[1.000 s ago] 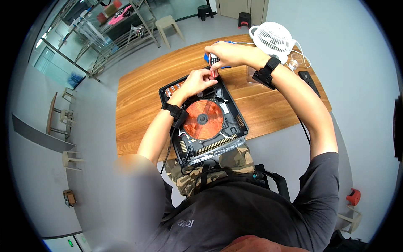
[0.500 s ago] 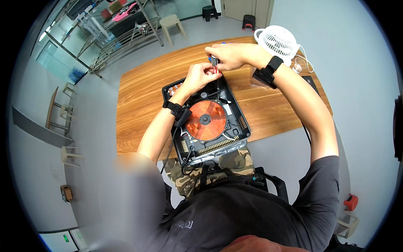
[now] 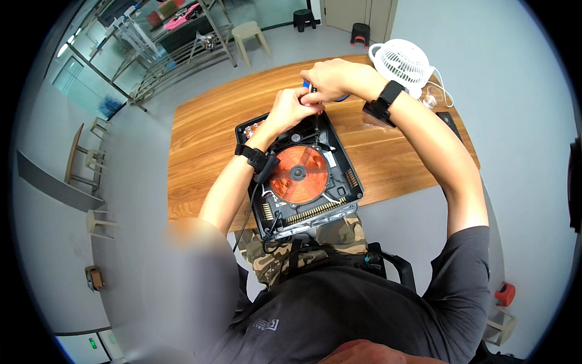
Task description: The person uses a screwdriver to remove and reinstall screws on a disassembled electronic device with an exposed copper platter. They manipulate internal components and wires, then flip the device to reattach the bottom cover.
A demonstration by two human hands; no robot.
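Observation:
My right hand [image 3: 327, 79] is closed around a screwdriver [image 3: 312, 88] at the back of an open black appliance housing [image 3: 345, 170], its handle mostly hidden by fingers. My left hand [image 3: 294, 109] pinches the tool just below, fingers against the right hand's. The shaft points down into the housing's back right corner; its tip is too small to make out. Inside the housing are a round copper coil [image 3: 312, 170], wires and a small board [image 3: 251, 130] at the back left. A blue item [image 3: 342, 96] lies partly hidden behind my right hand.
The wooden table [image 3: 206, 139] carries a white fan [image 3: 400, 60], a clear small item [image 3: 431, 97], a clear plastic piece [image 3: 373, 121] and a dark bar-shaped object [image 3: 447, 121] at the right. Stools [image 3: 248, 36], a metal rack [image 3: 197, 30] and a door stand beyond.
Both hands have drawn closer together around the screwdriver, hiding more of its handle and red part. The whole view has shifted slightly.

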